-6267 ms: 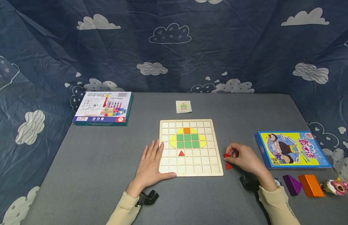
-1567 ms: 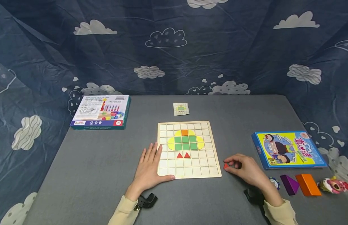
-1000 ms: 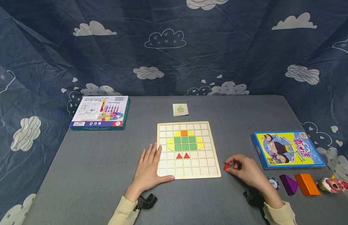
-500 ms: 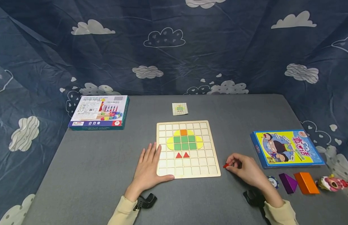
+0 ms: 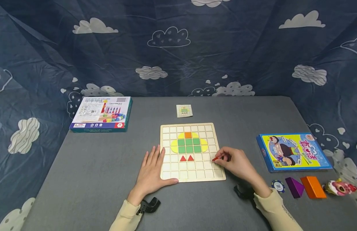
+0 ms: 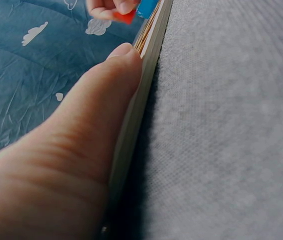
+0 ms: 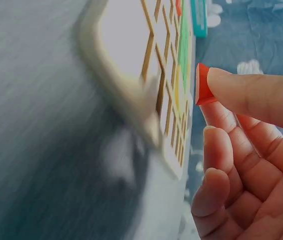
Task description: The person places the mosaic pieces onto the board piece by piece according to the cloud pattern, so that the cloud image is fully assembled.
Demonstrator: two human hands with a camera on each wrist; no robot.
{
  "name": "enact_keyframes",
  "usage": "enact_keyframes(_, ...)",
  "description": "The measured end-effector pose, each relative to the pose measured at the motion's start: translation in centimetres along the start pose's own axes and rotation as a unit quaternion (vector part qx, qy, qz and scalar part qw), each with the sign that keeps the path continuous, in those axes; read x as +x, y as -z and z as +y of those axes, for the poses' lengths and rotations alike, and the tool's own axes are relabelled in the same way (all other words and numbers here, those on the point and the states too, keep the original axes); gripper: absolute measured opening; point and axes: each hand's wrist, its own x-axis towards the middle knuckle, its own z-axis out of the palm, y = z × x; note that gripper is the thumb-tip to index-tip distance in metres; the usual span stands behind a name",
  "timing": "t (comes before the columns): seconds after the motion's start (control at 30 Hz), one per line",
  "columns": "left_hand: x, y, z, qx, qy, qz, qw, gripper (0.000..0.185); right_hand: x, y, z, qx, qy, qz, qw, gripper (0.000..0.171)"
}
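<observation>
My right hand point(image 5: 234, 162) pinches a small red triangle tile point(image 7: 203, 85) between thumb and fingers, over the right side of the wooden grid board point(image 5: 174, 175). My left hand point(image 5: 151, 170) lies flat with spread fingers at the board's left edge, its thumb point(image 6: 101, 90) along the near edge. On the board, green square tiles point(image 5: 189, 149) form a block with yellow rounded tiles point(image 5: 205, 148) around it and an orange square tile point(image 5: 188, 135) on top. Below them, two red triangle tiles point(image 5: 191, 158) sit side by side in neighbouring cells.
Behind the board lies a small pattern card point(image 5: 184, 111). A white and teal box point(image 5: 100, 114) is at the back left, a blue and yellow box point(image 5: 293, 152) at the right. Near it stand a poker chip point(image 5: 278, 186), a purple block point(image 5: 294, 187), an orange block point(image 5: 313, 187) and a figurine point(image 5: 340, 187).
A second red triangle tile has been set beside the first on the board. My right hand has picked up another from the table and carried it left over the board. My left hand stays put.
</observation>
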Motion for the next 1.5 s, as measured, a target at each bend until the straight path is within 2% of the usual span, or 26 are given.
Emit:
enact_keyframes(0.23,0.0,0.0,0.0,0.003,-0.001,-0.001,1.0,0.119,1.9,-1.6,-1.5,0.012,0.029,-0.039,0.999,0.013)
enact_keyframes(0.43,0.1,0.0,0.0,0.007,0.003,-0.003,1.0,0.119,3.2,-2.3,-2.5,-0.001,0.044,-0.058,0.997,0.01)
enact_keyframes(0.83,0.1,0.1,0.1,0.005,0.002,-0.003,1.0,0.119,3.8,-3.0,-2.8,-0.008,0.047,-0.087,0.995,0.007)
enact_keyframes(1.2,0.0,0.0,-0.1,0.007,-0.001,0.003,1.0,0.119,4.1,-3.3,-2.6,-0.017,0.033,-0.08,0.996,0.008)
enact_keyframes(1.5,0.1,-0.1,-0.1,0.014,0.0,0.003,0.9999,0.119,4.3,-3.6,-2.8,-0.059,0.036,-0.058,0.996,0.004)
